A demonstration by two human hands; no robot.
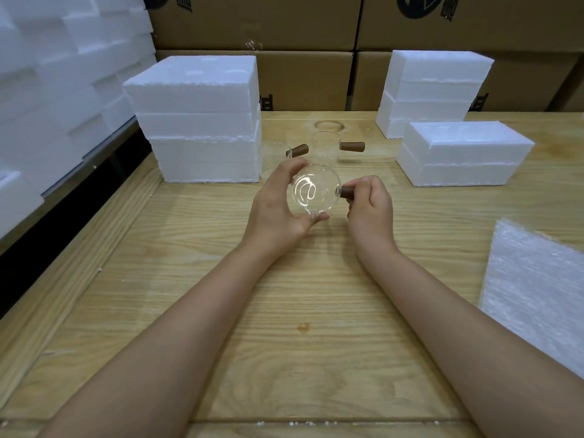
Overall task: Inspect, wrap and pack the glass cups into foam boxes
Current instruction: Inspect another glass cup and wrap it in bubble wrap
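HEAD CAMERA: A person held a glass cup (316, 192) clear of a wooden table (284, 311). The cup was tipped so that one round end faced the lens; whether that end was the mouth or the base could not be told. The left hand (278, 203) wrapped the clear body, fingers arched over the top and thumb tucked under the lower edge. The right hand (369, 203) pinched the cup's brown wooden handle (346, 192), which jutted sideways toward it.

Just beyond the hands, a second cup (325, 147) and a fainter third cup (271, 156) stood upright on the table, unwrapped. Beyond and to the outside of the left hand rose a tall stack of foam boxes (199, 121). A lower foam stack (458, 153) sat beyond and to the outside of the right hand. A sheet of bubble wrap (537, 289) lay nearer the person than the right hand and well out to its side. Cardboard cartons (284, 26) lined the back.

The work appeared to be at the inspection step, with this cup being turned and looked over, and wrapping and boxing not yet begun. The next move would likely call for carrying the cup across to the bubble wrap. It would need a firm hold on the handle and a gentle set-down, since bare glass is slick.
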